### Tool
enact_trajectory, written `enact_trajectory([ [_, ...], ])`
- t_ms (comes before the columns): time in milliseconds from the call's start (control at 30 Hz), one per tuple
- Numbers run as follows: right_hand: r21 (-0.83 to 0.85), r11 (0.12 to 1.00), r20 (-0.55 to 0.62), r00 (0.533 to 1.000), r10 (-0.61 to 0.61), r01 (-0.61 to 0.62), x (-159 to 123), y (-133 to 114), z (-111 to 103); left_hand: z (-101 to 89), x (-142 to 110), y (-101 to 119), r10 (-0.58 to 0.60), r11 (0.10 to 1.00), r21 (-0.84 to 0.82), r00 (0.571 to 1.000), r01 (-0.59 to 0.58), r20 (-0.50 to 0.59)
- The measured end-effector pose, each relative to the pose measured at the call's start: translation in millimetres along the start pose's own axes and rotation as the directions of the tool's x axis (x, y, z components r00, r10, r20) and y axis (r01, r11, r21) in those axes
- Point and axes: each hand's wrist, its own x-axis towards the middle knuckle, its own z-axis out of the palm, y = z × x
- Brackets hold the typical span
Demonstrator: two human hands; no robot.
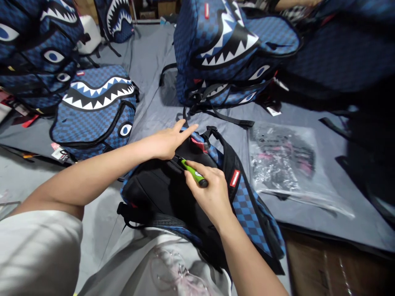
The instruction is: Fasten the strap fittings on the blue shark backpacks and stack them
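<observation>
A blue-and-black checkered backpack (248,209) lies in front of me with its black padded back side up. My right hand (211,187) is closed around a green-handled tool (195,172) with a black end. The tool's narrow dark tip points toward the bag's top edge, and its exact kind is not clear. Just beyond the tip, my left hand (173,139) rests at the top of the bag with two fingers stretched out. A red patch (200,144) shows beside those fingers. One shoulder strap (230,164) with a red label curves along the right.
On the grey-covered table (151,53) another shark-mouth backpack (95,111) lies left. A stack of backpacks (216,53) stands ahead, and more are piled at far left (33,53). A clear plastic bag (284,160) lies right. Dark bags (345,61) fill the right side.
</observation>
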Motion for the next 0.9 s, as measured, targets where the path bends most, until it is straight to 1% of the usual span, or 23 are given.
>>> enact_trajectory([
  [67, 0.004, 1.0, 0.004, 1.0, 0.005, -0.005, -0.9, 0.7, -1.2, -0.7, -0.6, 0.6, -0.003, 1.0, -0.002, 1.0, 0.003, 0.004],
  [233, 0.089, 0.996, 0.018, 1.0, 0.021, -0.023, 0.4, -1.5, 3.2, 1.9, 0.5, -0.4, 0.003, 1.0, -0.015, 1.0, -0.003, -0.011],
  [367, 0.156, 0.979, -0.007, 0.991, 0.137, -0.134, -0.6, -4.2, 5.6, 5.5, 2.8, -3.4, 0.019, 1.0, -0.025, 0.999, -0.02, -0.033],
  [433, 0.175, 0.971, -0.013, 0.985, 0.171, -0.166, -1.4, -4.8, 5.4, 6.8, 3.9, -4.7, 0.027, 1.0, -0.014, 0.998, -0.028, -0.048],
  [567, 0.154, 0.98, -0.024, 0.991, 0.134, -0.129, -2.1, -4.0, 4.6, 8.2, 5.5, -6.0, 0.047, 0.999, 0.013, 0.996, -0.047, -0.07],
  [700, 0.197, 0.976, -0.031, 0.995, 0.1, -0.092, -2.2, -3.2, 6.4, 8.6, 6.2, -6.3, 0.04, 0.999, 0.012, 0.997, -0.039, -0.059],
  [900, 0.155, 0.983, -0.048, 0.993, 0.106, -0.097, -1.9, -5.2, 8.4, 8.7, 7.0, -5.5, 0.043, 0.999, -0.006, 0.997, -0.044, -0.056],
])
